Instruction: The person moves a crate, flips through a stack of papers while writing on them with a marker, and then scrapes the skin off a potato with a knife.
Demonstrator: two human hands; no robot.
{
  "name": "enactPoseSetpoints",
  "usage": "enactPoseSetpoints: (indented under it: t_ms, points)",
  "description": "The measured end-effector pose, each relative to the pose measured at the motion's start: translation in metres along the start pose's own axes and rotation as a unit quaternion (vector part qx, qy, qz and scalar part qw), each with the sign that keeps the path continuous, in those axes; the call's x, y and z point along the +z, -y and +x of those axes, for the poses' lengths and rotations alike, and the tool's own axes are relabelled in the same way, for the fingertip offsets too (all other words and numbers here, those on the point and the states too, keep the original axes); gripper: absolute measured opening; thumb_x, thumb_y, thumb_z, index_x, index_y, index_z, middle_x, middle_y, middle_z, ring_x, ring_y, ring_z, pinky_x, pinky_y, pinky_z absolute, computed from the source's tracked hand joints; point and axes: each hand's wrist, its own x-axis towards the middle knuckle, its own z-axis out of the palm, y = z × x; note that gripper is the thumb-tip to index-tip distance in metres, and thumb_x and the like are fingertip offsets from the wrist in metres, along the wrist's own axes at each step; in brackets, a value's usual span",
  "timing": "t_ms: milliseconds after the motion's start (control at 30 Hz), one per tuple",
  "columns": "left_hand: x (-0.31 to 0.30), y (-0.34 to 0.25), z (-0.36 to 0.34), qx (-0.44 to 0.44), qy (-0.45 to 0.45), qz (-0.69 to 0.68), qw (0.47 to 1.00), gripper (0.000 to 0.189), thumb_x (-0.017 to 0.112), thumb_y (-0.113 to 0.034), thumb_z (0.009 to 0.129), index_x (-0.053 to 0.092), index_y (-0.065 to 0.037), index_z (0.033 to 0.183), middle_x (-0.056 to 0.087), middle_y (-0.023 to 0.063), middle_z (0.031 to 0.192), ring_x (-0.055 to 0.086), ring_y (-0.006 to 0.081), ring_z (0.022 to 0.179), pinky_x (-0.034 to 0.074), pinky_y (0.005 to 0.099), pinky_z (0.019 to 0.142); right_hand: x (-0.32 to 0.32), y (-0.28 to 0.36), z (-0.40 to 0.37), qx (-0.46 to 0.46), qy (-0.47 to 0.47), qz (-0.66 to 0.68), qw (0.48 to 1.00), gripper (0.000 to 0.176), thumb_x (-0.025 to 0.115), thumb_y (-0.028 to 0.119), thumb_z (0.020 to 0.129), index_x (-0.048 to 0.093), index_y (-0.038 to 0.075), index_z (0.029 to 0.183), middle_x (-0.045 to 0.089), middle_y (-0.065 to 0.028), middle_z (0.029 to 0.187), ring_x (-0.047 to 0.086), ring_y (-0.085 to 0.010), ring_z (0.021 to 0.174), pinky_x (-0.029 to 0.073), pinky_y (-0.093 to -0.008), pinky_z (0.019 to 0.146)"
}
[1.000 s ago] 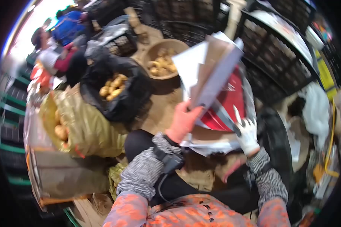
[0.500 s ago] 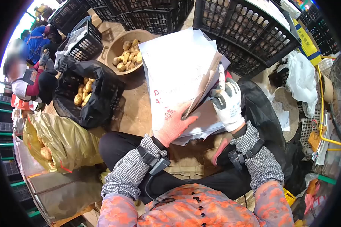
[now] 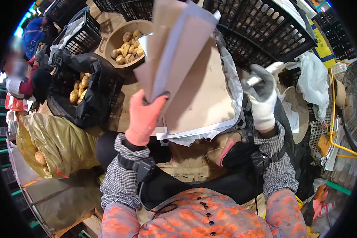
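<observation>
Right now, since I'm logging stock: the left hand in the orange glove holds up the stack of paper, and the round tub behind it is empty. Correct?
Not quite. The head view shows the round tub holding potatoes, so it is not empty. The rest stands: the left hand, in the orange glove, holds up the stack of paper in front of it.

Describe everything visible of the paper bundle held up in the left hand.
The paper bundle is a flat stack of brown paper pieces with a pale grey-white layer among them. It is held raised and tilted, its top cut off by the picture's edge. The left hand, in an orange glove, grips its lower corner. A larger brown sheet lies behind it.
</observation>
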Motion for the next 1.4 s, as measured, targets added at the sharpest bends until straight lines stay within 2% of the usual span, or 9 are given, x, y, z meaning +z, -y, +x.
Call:
enactPoseSetpoints:
  t_ms: [167, 233, 433, 500, 800, 1033, 1067, 1267, 1400]
  points:
    - [-0.017, -0.009, 0.002, -0.045, -0.027, -0.077, 0.996, 0.014, 0.069, -0.005, 0.078, 0.064, 0.0, 0.09, 0.064, 0.0006, 0.076, 0.057, 0.0067, 0.066, 0.043, 0.0217, 0.059, 0.04, -0.054, -0.009, 0.18, 0.118, 0.007, 0.976, 0.023, 0.07, 0.002, 0.079, 0.06, 0.004, 0.1, 0.061, -0.0014, 0.084, 0.057, -0.0079, 0.071, 0.048, -0.0221, 0.064]
    - [-0.013, -0.014, 0.002, -0.05, -0.087, -0.133, 0.986, 0.014, 0.07, -0.006, 0.077, 0.064, -0.001, 0.089, 0.062, 0.0003, 0.074, 0.054, 0.0048, 0.063, 0.04, 0.0201, 0.057, 0.049, -0.068, -0.017, 0.23, 0.151, 0.029, 0.961, 0.02, 0.063, 0.021, 0.088, 0.056, 0.004, 0.098, 0.054, 0.0002, 0.074, 0.052, -0.0054, 0.062, 0.042, -0.0197, 0.052]
    - [-0.032, 0.003, 0.001, -0.012, -0.008, -0.047, 0.999, 0.014, 0.072, -0.007, 0.076, 0.064, -0.001, 0.086, 0.061, 0.0006, 0.073, 0.053, 0.0053, 0.061, 0.039, 0.0205, 0.054, 0.081, -0.07, -0.002, 0.188, 0.11, 0.015, 0.976, 0.031, 0.052, 0.029, 0.096, 0.059, 0.005, 0.114, 0.061, -0.0006, 0.081, 0.055, -0.0062, 0.073, 0.043, -0.0197, 0.064]
    - [-0.031, 0.004, 0.001, -0.027, -0.012, -0.053, 0.998, 0.014, 0.072, -0.007, 0.075, 0.064, 0.0, 0.086, 0.061, 0.0009, 0.073, 0.053, 0.0053, 0.061, 0.039, 0.0206, 0.054, 0.085, -0.07, -0.001, 0.289, 0.144, 0.036, 0.946, 0.033, 0.05, 0.029, 0.097, 0.059, 0.006, 0.119, 0.062, 0.0005, 0.087, 0.056, -0.0061, 0.081, 0.043, -0.0204, 0.071]
    - [-0.038, 0.003, -0.004, 0.02, 0.028, -0.015, 0.999, 0.013, 0.069, -0.003, 0.078, 0.063, 0.003, 0.087, 0.061, 0.0047, 0.073, 0.054, 0.0071, 0.061, 0.042, 0.0223, 0.053, 0.07, -0.099, -0.009, 0.099, 0.204, -0.195, 0.954, 0.024, 0.051, 0.014, 0.093, 0.063, 0.003, 0.112, 0.063, -0.0037, 0.093, 0.059, -0.011, 0.081, 0.045, -0.0229, 0.077]
    - [-0.036, 0.015, -0.002, 0.062, 0.046, -0.016, 0.997, 0.012, 0.068, 0.0, 0.078, 0.063, 0.003, 0.089, 0.06, 0.003, 0.074, 0.056, 0.0067, 0.065, 0.043, 0.0212, 0.057, 0.071, -0.1, -0.009, 0.161, 0.116, -0.031, 0.98, 0.024, 0.053, 0.012, 0.093, 0.062, 0.003, 0.113, 0.063, -0.0023, 0.094, 0.058, -0.0102, 0.078, 0.045, -0.0234, 0.074]
    - [-0.035, 0.01, -0.002, 0.063, 0.046, -0.016, 0.997, 0.012, 0.068, 0.0, 0.078, 0.063, 0.003, 0.089, 0.06, 0.003, 0.074, 0.056, 0.0067, 0.065, 0.043, 0.0212, 0.057, 0.07, -0.086, -0.005, 0.248, 0.143, -0.044, 0.957, 0.024, 0.052, 0.01, 0.093, 0.061, 0.002, 0.114, 0.064, -0.0026, 0.097, 0.057, -0.0088, 0.078, 0.044, -0.0218, 0.074]
    - [-0.028, 0.002, -0.003, -0.004, 0.014, -0.044, 0.999, 0.01, 0.066, 0.001, 0.078, 0.064, 0.002, 0.088, 0.06, 0.0017, 0.074, 0.054, 0.0065, 0.063, 0.041, 0.021, 0.057, 0.059, -0.108, -0.009, 0.183, 0.179, -0.093, 0.962, 0.023, 0.052, 0.011, 0.093, 0.062, 0.001, 0.111, 0.06, -0.0001, 0.087, 0.056, -0.008, 0.077, 0.044, -0.0209, 0.073]
    - [-0.039, 0.031, 0.008, 0.233, 0.044, 0.185, 0.954, 0.01, 0.065, 0.002, 0.076, 0.065, 0.001, 0.086, 0.059, 0.0009, 0.072, 0.051, 0.0053, 0.061, 0.039, 0.0207, 0.054, 0.057, -0.095, -0.013, 0.184, 0.192, -0.071, 0.961, 0.025, 0.053, 0.011, 0.092, 0.061, 0.0, 0.113, 0.059, 0.0008, 0.089, 0.054, -0.0067, 0.079, 0.043, -0.02, 0.073]
